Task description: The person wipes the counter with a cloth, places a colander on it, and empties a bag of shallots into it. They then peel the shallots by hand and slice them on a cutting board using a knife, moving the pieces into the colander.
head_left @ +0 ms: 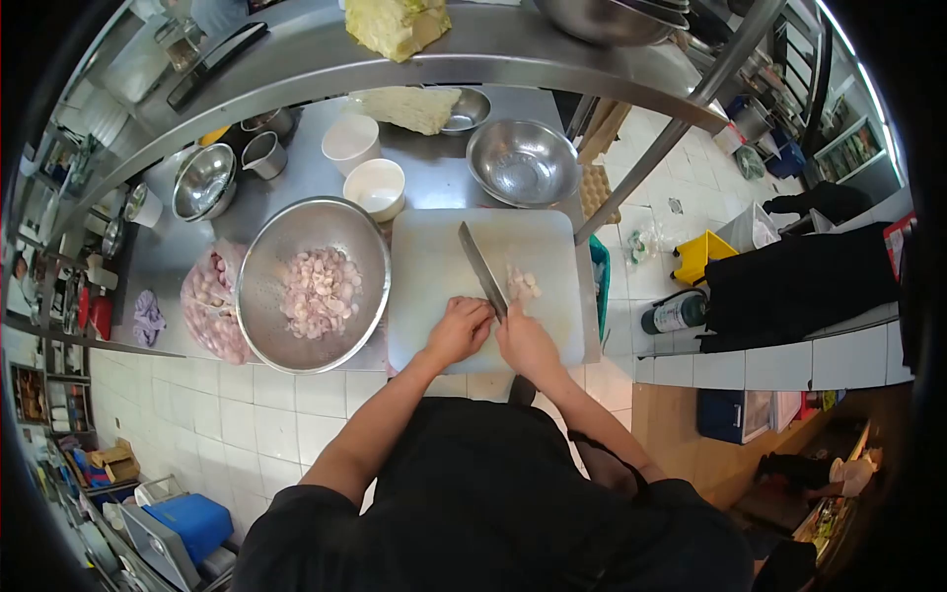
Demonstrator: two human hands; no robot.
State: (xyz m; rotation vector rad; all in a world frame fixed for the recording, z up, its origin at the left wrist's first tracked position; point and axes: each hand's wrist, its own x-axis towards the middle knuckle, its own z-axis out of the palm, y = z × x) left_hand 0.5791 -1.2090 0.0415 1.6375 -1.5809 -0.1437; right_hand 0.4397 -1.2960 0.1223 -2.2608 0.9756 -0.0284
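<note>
My right hand [526, 342] is wrapped round the handle of a kitchen knife [477, 259], whose blade points away and slightly left over the white cutting board [424, 247]. Close to the blade's left side, my left hand [460, 331] has its fingers bent and pressed together on the board; anything under them is hidden. Just right of the blade lies a small pile of pale pinkish cut pieces [523, 283]. Left of the board, a large steel bowl [258, 296] holds many similar pale pink pieces [321, 291]. Their exact kind is not clear.
A plastic bag [212, 301] of pinkish pieces sits left of the bowl. Behind the board stand white tubs [375, 189] and a steel bowl [523, 163]. A metal shelf [473, 69] crosses above, carrying a cabbage [398, 25]. A purple cloth [148, 318] lies at far left.
</note>
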